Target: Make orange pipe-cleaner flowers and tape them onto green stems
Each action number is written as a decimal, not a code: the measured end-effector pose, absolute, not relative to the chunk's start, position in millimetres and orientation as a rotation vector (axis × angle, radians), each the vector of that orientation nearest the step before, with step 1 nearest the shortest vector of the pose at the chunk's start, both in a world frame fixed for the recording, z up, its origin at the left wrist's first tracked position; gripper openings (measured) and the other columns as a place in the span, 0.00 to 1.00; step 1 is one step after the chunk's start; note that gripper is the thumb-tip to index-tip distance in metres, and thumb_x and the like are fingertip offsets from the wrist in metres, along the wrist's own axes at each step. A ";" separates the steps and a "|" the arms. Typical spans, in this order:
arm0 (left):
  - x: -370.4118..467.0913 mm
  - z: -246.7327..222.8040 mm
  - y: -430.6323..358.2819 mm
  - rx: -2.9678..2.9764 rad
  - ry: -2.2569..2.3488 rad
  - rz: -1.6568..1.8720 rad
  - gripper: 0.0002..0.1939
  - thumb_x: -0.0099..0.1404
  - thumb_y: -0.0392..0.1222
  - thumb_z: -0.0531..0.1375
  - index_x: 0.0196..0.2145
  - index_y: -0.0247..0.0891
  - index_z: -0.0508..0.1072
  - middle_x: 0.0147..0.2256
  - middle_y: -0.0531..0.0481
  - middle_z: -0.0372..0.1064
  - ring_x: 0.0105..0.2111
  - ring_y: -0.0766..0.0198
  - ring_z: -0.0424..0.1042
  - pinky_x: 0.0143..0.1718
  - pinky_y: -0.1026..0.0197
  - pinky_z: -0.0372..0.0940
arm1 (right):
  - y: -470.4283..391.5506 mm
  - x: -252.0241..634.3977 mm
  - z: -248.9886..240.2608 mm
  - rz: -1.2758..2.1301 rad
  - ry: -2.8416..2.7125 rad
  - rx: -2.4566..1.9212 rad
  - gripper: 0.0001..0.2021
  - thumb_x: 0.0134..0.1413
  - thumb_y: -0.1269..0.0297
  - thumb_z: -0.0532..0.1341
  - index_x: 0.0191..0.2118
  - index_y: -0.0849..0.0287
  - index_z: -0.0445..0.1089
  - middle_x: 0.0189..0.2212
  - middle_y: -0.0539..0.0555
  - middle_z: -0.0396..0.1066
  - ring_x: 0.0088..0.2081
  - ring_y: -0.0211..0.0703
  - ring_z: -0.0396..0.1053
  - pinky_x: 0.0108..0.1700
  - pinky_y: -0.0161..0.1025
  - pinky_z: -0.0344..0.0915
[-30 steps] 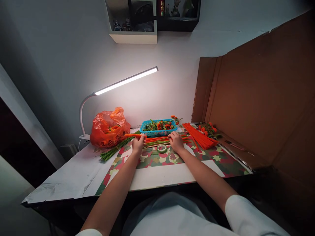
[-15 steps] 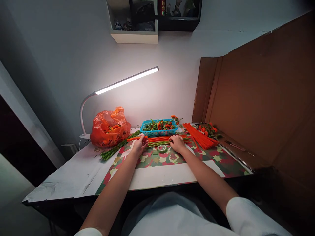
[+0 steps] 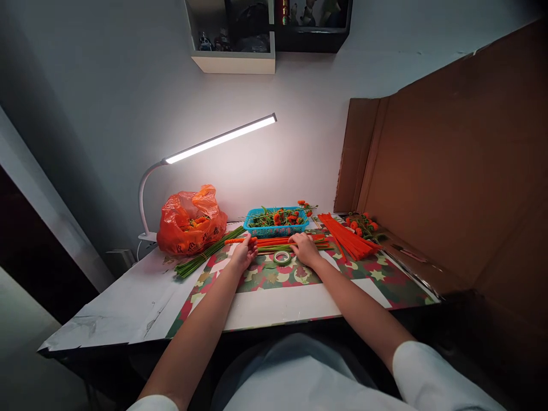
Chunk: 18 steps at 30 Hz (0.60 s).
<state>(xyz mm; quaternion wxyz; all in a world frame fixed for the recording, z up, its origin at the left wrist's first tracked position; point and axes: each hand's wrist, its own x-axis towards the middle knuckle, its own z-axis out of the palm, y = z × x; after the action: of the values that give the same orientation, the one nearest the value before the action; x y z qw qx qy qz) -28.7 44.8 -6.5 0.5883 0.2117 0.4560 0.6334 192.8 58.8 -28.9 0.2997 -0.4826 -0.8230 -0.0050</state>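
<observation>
My left hand [image 3: 244, 253] is closed on an orange coiled piece [image 3: 233, 241], which sticks out to the left of the fingers. My right hand [image 3: 304, 249] rests with bent fingers on the orange and green stems [image 3: 274, 245] lying across the table; whether it grips one is too small to tell. A roll of green tape [image 3: 282, 258] lies flat between the hands, just in front of the stems. Behind them is a blue basket [image 3: 277, 231] with green stems and orange flowers.
An orange plastic bag [image 3: 188, 228] and a bundle of green stems [image 3: 205, 254] are at the left, beside a lit lamp [image 3: 220, 138]. Orange strips [image 3: 349, 240] and flowers [image 3: 362, 225] lie at the right, near a cardboard wall [image 3: 440, 154].
My right hand has shifted slightly left along the stems. The orange coiled piece in my left hand has moved a little to the right.
</observation>
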 end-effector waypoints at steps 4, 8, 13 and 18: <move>-28.1 -4.9 43.0 0.484 1.070 1.486 0.15 0.65 0.46 0.58 0.25 0.33 0.67 0.20 0.54 0.63 0.14 0.75 0.60 0.15 0.72 0.59 | 56.5 188.2 -31.4 0.016 -2.302 -1.309 0.05 0.54 0.72 0.60 0.36 0.56 0.71 0.40 0.54 0.72 0.45 0.46 0.63 0.46 0.42 0.53; -27.8 -3.8 42.1 0.467 1.065 1.483 0.16 0.66 0.47 0.57 0.25 0.34 0.65 0.19 0.55 0.62 0.14 0.76 0.58 0.14 0.73 0.57 | 57.7 186.1 -31.2 -0.036 -2.228 -1.362 0.05 0.57 0.71 0.57 0.33 0.58 0.70 0.38 0.56 0.71 0.44 0.47 0.63 0.45 0.42 0.55; -28.3 -3.3 41.2 0.458 1.046 1.495 0.16 0.66 0.46 0.57 0.24 0.34 0.65 0.17 0.57 0.58 0.13 0.77 0.55 0.13 0.74 0.54 | 62.1 188.6 -29.7 0.028 -2.045 -1.304 0.12 0.58 0.76 0.49 0.40 0.60 0.67 0.40 0.59 0.70 0.42 0.47 0.64 0.40 0.39 0.58; -27.9 -0.6 38.8 0.457 1.018 1.488 0.17 0.68 0.44 0.55 0.23 0.34 0.63 0.17 0.58 0.57 0.12 0.78 0.54 0.13 0.74 0.53 | 55.9 191.4 -24.9 0.145 -2.029 -1.112 0.15 0.59 0.73 0.47 0.45 0.58 0.68 0.42 0.56 0.70 0.42 0.43 0.67 0.38 0.35 0.59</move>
<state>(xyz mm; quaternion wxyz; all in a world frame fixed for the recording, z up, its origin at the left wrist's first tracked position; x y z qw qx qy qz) -27.9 38.8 -0.6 0.5980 0.1969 0.4388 0.6412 191.4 55.9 -24.9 0.4001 -0.4394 -0.8022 0.0574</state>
